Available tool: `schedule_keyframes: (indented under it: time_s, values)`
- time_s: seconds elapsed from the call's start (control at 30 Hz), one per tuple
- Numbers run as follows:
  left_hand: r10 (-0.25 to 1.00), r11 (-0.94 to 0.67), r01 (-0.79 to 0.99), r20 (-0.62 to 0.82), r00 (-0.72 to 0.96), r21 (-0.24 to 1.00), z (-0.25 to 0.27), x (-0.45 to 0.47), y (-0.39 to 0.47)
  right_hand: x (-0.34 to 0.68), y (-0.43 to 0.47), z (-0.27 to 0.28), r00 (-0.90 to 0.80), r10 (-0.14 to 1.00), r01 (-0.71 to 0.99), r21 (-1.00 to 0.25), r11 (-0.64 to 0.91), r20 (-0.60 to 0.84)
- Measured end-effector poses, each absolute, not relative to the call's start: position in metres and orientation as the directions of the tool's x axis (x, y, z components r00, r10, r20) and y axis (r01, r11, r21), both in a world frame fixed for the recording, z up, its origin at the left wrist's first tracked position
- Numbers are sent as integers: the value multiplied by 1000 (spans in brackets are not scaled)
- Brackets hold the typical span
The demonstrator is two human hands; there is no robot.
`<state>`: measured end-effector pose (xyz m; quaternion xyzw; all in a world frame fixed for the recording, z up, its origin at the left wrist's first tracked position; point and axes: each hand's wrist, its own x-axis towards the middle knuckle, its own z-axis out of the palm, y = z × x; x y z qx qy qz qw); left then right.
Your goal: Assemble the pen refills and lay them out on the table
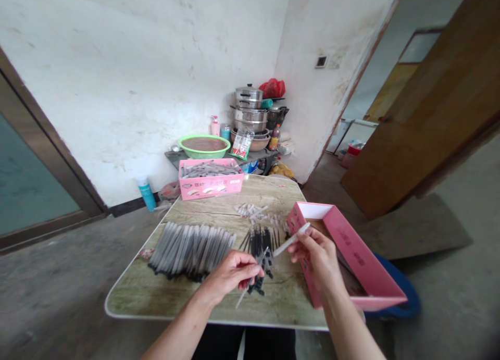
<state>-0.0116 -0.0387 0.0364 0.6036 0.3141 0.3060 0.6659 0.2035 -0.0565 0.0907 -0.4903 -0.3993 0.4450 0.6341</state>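
Above the front of the table, my left hand [236, 270] pinches a thin pen refill [241, 296] that slants up toward the right. My right hand [318, 251] is closed on a whitish translucent pen barrel [289, 241], its lower end close to the refill's tip but apart from it. Beneath and between my hands lies a bunch of black-ended refills [258, 241]. To the left is a wide row of pale pens with dark ends [191, 248]. Small whitish pen parts [252, 212] are scattered behind the refills.
An open pink box [357, 245] stands at the table's right edge, beside my right forearm. Another pink box [213, 187], full of pale pens, sits at the back left of the table [164, 300]. Behind are a green basin [205, 150] and stacked steel pots [250, 115].
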Motion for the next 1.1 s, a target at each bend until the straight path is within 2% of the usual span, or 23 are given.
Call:
schedule_keyframes:
  time_s: [0.17,0.5,0.7,0.83,1.0,1.1]
  values:
    - [767,101,-16,-68,638,995,39,-18,-42,206,-41,70,308,949,-301,-940,160,62]
    - [754,145,-20,-97,649,989,37,-13,-41,197,-43,68,131,991,-319,-948,14,-29]
    - [812,254,-224,-82,577,941,30,-1,-42,180,-47,57,65,985,-377,-918,-123,-159]
    - [786,390,-358,-104,610,848,31,4,-43,179,-39,43,39,964,-402,-887,-225,-262]
    - [754,480,-368,-161,636,796,31,9,-42,178,-32,32,-86,908,-328,-849,-414,-410]
    - [763,514,-380,-208,612,769,26,15,-41,170,-36,32,-134,894,-237,-862,-447,-427]
